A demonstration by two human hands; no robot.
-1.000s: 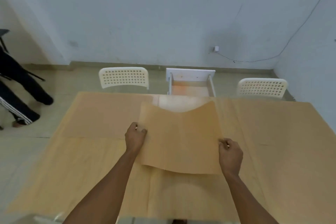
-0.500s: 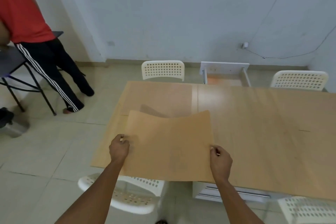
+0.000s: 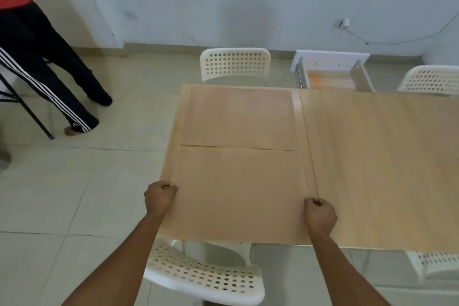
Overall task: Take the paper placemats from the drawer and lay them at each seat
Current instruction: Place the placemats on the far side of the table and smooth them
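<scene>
A brown paper placemat (image 3: 238, 191) lies flat on the near left part of the wooden table (image 3: 372, 161). My left hand (image 3: 160, 197) grips its left edge and my right hand (image 3: 320, 213) grips its right edge, both closed on the paper. A second placemat (image 3: 238, 117) lies flat just beyond it, at the far left seat. The white drawer (image 3: 330, 74) stands open past the table's far edge, with an orange-brown sheet visible inside.
White perforated chairs stand at the far left (image 3: 234, 63), far right (image 3: 432, 79), near left (image 3: 206, 278) under my arms, and near right (image 3: 434, 263). A person in black striped trousers (image 3: 49, 77) stands at the left by a black folding stand (image 3: 22, 102).
I have carried the placemat leftward and lowered it from a lifted, curved hold to flat on the near left seat. The view swung left; the other person came into view.
</scene>
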